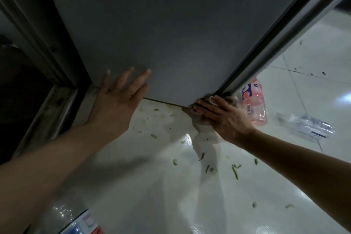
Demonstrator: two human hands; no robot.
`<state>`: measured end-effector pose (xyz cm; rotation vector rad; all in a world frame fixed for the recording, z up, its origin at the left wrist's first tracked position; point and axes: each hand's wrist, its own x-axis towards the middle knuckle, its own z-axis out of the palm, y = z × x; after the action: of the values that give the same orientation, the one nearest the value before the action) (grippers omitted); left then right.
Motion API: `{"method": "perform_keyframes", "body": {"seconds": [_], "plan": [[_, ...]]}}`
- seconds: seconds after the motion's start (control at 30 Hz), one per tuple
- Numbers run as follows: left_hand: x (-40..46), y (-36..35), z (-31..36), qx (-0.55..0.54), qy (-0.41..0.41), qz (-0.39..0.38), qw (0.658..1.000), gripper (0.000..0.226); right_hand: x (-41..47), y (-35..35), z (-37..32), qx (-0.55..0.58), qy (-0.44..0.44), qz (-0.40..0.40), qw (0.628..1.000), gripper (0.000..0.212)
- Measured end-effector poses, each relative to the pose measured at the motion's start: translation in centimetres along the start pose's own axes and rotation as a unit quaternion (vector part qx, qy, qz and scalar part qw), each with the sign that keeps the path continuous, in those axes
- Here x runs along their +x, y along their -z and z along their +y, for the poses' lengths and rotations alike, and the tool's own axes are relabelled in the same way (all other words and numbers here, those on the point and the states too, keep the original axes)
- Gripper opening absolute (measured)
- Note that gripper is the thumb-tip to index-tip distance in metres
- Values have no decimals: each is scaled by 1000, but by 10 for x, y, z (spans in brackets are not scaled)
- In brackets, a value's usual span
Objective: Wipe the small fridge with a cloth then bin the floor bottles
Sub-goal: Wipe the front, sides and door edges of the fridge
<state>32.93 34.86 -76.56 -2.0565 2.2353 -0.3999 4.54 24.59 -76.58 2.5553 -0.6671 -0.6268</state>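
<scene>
I am bracing my flat left hand (115, 99) on the fridge (171, 34) while my right hand (222, 116) is pressing the cloth (201, 118) into its bottom corner (wiping step), bottles (254, 100) lying just beyond awaiting binning.

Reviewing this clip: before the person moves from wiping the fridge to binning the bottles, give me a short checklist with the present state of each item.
1. Cloth in contact with the fridge: ok, the right hand presses it at the bottom corner.
2. Left hand free: ok, it rests flat on the fridge side, fingers straight, holding nothing.
3. Bottles located: ok, a pink-labelled bottle lies just right of the right hand, a clear crushed bottle farther right.
4. Bin in sight: not ok, none shows.
5. Fridge fully wiped: cannot tell.
6. Floor clean: not ok, small green scraps lie scattered.
</scene>
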Motion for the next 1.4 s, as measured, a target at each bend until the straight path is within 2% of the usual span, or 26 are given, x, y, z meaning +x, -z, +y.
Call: {"method": "perform_keyframes", "body": {"seconds": [0.07,0.13,0.23,0.3,0.37,0.4,0.43,0.5,0.6,0.67,0.87,1.0,1.17,1.27,1.4], "plan": [[0,4,5,-2,5,11,1000,74,-7,5,-10,43,-35,-3,998,54],[0,6,11,-12,4,34,999,71,-25,7,-17,159,-90,-18,983,51],[6,6,24,-31,-17,82,996,65,-60,12,-25,314,-206,121,919,34],[14,8,34,-55,-37,116,991,63,-72,8,-29,416,-292,160,846,22],[24,12,43,-78,-68,143,984,60,-67,2,-25,535,-387,137,739,13],[30,15,48,-83,-86,151,981,59,-59,-2,-23,560,-421,121,703,15],[35,18,52,-81,-105,156,979,59,-49,-10,-21,550,-426,120,709,14],[45,24,60,-65,-133,161,976,65,-25,-13,-23,574,-432,131,683,8],[59,32,67,-53,-151,179,971,65,8,-14,-31,605,-454,129,642,29],[65,32,67,-51,-163,199,965,60,22,-18,-33,610,-483,133,614,34],[69,26,61,-31,-178,223,958,53,31,-26,-29,601,-505,137,604,37],[69,40,63,-22,-182,225,957,53,30,-21,-24,585,-505,127,621,35],[79,77,60,-14,-177,241,954,51,18,2,-18,547,-511,209,629,22],[83,104,56,-10,-151,241,959,60,7,22,-3,518,-501,253,645,21],[85,139,47,16,-128,253,959,66,-7,53,19,505,-495,306,637,18]]}}
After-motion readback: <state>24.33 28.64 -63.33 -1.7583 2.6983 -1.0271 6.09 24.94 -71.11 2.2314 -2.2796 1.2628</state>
